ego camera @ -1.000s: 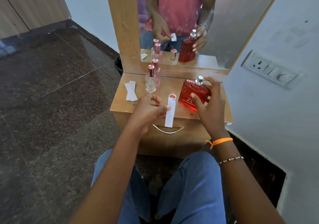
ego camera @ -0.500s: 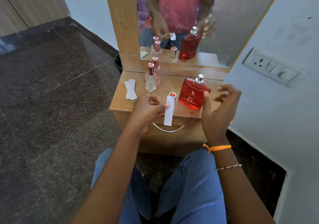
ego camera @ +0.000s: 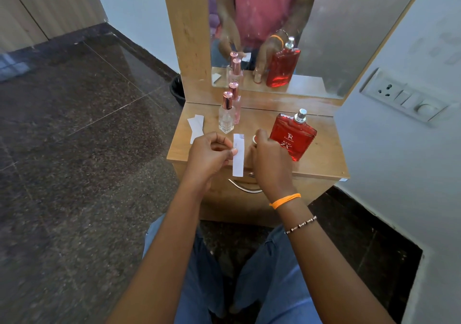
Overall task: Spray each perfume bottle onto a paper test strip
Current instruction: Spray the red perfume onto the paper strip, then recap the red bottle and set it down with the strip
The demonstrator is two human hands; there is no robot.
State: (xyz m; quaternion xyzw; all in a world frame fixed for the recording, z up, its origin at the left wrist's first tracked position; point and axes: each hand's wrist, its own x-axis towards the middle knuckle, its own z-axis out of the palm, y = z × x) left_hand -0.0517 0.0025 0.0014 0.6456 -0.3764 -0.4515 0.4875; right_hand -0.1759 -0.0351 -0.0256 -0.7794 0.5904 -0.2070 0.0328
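Paper test strip (ego camera: 238, 158), light and floppy, pinched mid-length by left hand (ego camera: 208, 158); right hand (ego camera: 270, 160) curls at three o'clock, its contents hidden.

Left hand (ego camera: 208, 155) is pinching at mid-frame, thumb against forefinger; right hand (ego camera: 270, 160) is curling its fingers just beside it.

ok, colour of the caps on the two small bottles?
Rose-gold pink, metallic, on both small bottles; clearest in the head view.
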